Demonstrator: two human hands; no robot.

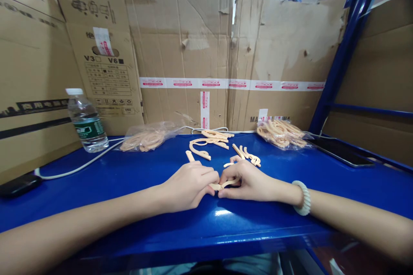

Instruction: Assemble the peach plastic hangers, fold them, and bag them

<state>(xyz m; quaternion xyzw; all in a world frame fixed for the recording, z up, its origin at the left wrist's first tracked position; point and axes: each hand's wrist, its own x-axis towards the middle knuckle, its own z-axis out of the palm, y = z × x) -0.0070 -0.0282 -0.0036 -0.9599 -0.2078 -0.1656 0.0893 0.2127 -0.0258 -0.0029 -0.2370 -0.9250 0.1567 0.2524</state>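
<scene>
My left hand [190, 182] is closed around a pale tan strip [215, 187], whose other end pokes out above the knuckles. My right hand [248, 180] pinches a thin curved pale piece [230, 182], and the two pieces meet between my fingertips. Whether they are joined I cannot tell, as fingers cover much of both. Just beyond the hands lie several loose curved pieces [200, 154] of the same colour, with a small cluster of short curly pieces [254, 160] behind my right hand.
Clear plastic bags of similar pieces lie at the back left [145, 137] and back right [280, 133] of the blue table [129, 227]. A water bottle [87, 124], white cable [74, 172] and black object [19, 185] are left; a phone [342, 152] is right. Cardboard [180, 51] walls the back.
</scene>
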